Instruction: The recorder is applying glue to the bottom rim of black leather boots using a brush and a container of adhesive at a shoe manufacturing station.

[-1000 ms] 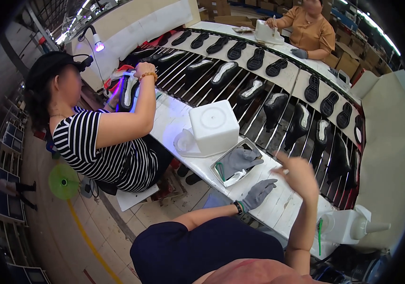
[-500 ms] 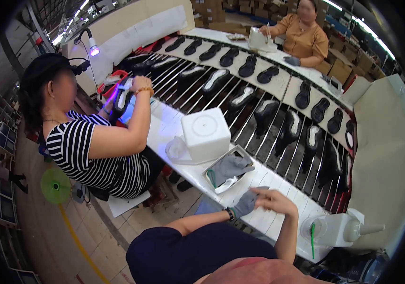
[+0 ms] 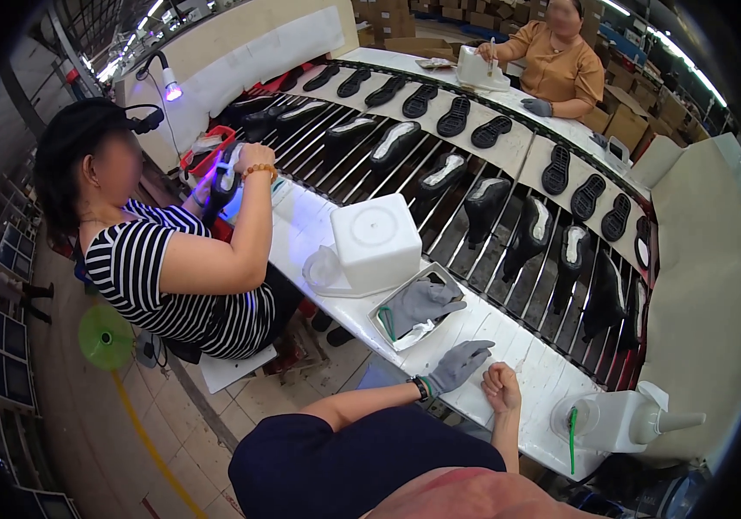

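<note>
My left hand [image 3: 459, 365] wears a grey glove and rests over the white worktop [image 3: 522, 350], fingers stretched out, holding nothing. Bare and apart from it, my right hand [image 3: 502, 387] is curled into a loose fist, with nothing visible in it. Just beyond my left hand lies a shallow box [image 3: 403, 348] with grey gloves [image 3: 422, 304] and a green loop inside. To the right of my right hand, a white plastic container [image 3: 619, 420] lies on its side with a green strip [image 3: 573, 439] at its opening.
Black shoe uppers [image 3: 529, 232] lie on the metal-rod conveyor [image 3: 452, 264], with black soles [image 3: 587, 199] on the pale belt beyond. A white square container [image 3: 376, 242] stands left of the glove box. A co-worker in stripes [image 3: 189, 268] handles a shoe; another [image 3: 556, 65] sits across.
My right hand has come away from the gloved left hand, dropping slightly, and its fingers have curled in. The left hand's fingers now lie extended. The striped co-worker's hands have shifted slightly.
</note>
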`<state>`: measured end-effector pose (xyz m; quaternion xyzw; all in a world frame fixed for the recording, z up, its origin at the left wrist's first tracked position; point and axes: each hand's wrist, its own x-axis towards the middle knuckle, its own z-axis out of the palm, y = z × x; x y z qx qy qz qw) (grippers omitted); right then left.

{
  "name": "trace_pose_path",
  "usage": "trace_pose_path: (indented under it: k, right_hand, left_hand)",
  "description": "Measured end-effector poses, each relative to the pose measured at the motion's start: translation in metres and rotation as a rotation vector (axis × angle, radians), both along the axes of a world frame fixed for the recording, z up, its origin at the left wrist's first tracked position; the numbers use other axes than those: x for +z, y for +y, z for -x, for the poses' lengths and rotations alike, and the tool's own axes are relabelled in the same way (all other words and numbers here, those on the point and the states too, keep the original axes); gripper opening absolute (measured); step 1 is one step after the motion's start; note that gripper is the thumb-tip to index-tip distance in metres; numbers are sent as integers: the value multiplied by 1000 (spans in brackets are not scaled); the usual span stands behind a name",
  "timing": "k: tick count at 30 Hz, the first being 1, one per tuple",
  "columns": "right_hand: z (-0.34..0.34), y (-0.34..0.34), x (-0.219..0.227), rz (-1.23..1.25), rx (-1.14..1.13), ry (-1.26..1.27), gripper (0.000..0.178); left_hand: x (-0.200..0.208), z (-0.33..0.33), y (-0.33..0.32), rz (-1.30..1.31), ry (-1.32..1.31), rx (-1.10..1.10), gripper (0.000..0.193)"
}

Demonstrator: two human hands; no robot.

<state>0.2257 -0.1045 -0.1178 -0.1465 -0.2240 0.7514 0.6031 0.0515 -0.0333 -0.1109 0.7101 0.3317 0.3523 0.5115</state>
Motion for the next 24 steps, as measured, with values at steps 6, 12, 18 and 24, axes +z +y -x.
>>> trace_pose_path:
  k: [6, 12, 18, 24]
  right_hand:
    - [-4, -2, -19, 100, -161, 45, 35]
    - [-3, -5, -18, 130, -185, 77, 48]
    - [-1, -6, -15, 195, -237, 17, 51]
    - [-1, -4, -11, 179, -218, -27, 30]
  left_hand:
    - [102, 6, 16, 23, -274, 152, 65]
    - [199, 73, 61, -375, -747, 419, 93]
    - [262, 158, 39, -496, -525, 728, 61]
    - [231, 147, 59, -719, -503, -80, 51]
